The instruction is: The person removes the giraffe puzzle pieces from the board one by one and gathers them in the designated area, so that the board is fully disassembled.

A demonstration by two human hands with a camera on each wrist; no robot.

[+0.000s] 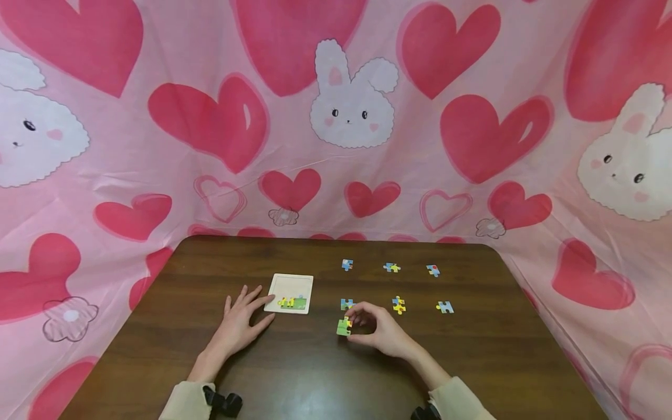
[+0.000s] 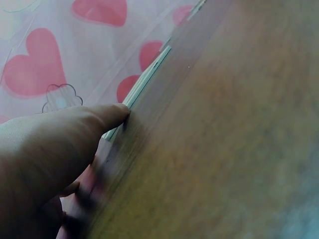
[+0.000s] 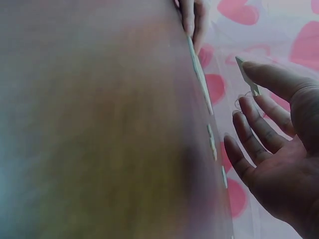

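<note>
My right hand (image 1: 385,333) pinches a green and yellow puzzle piece (image 1: 343,327) between thumb and index finger. In the right wrist view that piece is held up off the table, the other fingers spread loosely. To the left lies a square white puzzle board (image 1: 290,286), with joined green and yellow pieces (image 1: 291,303) along its lower edge. My left hand (image 1: 237,328) rests beside the board, fingers extended, fingertips at its left side. The left wrist view shows a digit touching the board's edge (image 2: 144,79).
Loose puzzle pieces lie in two rows on the right of the brown table (image 1: 294,373). The back row includes a blue piece (image 1: 347,265); a yellow piece (image 1: 399,304) lies in the front row. A pink heart-and-rabbit cloth (image 1: 367,163) hangs behind the table.
</note>
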